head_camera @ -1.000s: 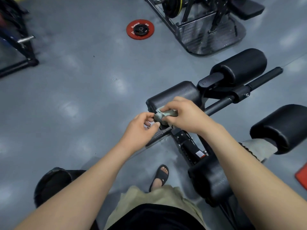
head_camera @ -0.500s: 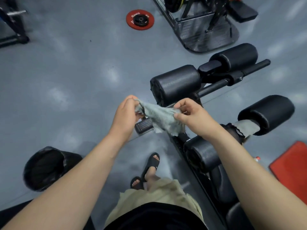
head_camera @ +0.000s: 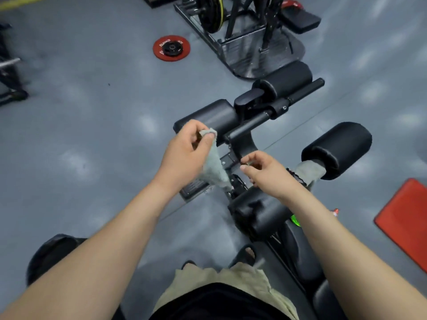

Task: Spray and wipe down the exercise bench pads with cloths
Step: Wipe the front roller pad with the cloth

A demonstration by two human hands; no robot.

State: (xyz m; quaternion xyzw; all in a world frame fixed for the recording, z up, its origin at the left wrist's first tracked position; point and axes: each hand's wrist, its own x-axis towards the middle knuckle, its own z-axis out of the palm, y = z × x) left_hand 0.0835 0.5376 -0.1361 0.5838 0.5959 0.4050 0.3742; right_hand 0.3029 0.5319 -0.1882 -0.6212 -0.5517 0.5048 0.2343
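Observation:
The black exercise bench has several roller pads: a far-left one, a far-right one, a right one and a near one. My left hand pinches the top corner of a grey cloth, which hangs down over the bench frame. My right hand hovers just right of the cloth, fingers loosely curled, apart from it. A second grey cloth lies tucked under the right roller pad. Something bright green shows beside my right forearm.
A red weight plate lies on the grey floor. A plate-loaded machine stands beyond the bench. A red mat lies at right, a black bin at lower left, other equipment at far left.
The cloth went from bunched, to spread between both hands, to hanging from my left hand alone. My right hand has let go of it and moved right.

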